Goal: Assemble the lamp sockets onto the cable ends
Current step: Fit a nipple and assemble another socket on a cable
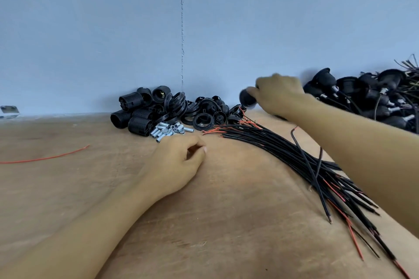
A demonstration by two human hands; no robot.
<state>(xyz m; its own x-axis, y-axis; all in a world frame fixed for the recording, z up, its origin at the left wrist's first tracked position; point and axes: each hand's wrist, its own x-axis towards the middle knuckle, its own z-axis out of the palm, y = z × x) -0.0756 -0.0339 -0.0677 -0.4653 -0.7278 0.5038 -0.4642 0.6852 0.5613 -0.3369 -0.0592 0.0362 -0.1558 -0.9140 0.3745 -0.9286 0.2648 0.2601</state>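
Black rounded plastic socket piece [246,98] gripped in the right hand [275,95], fingers curled round it, raised over the table's far edge, between the heap of loose black socket shells and rings [158,108] and the pile of sockets already on cables [374,95] at far right. Under that arm, fanned across the brown wooden table [226,210]: bundle of black cables with bared red and black ends [283,152]. Just before the loose heap, touching it: cluster of short silver metal tubes [169,132]. Left hand [179,161] resting on the wood just short of those tubes, fingers loosely curled, thumb close to forefinger, nothing visible between them. Well off to the left, single loose red wire [45,158]. Behind, plain blue-grey wall [113,29].
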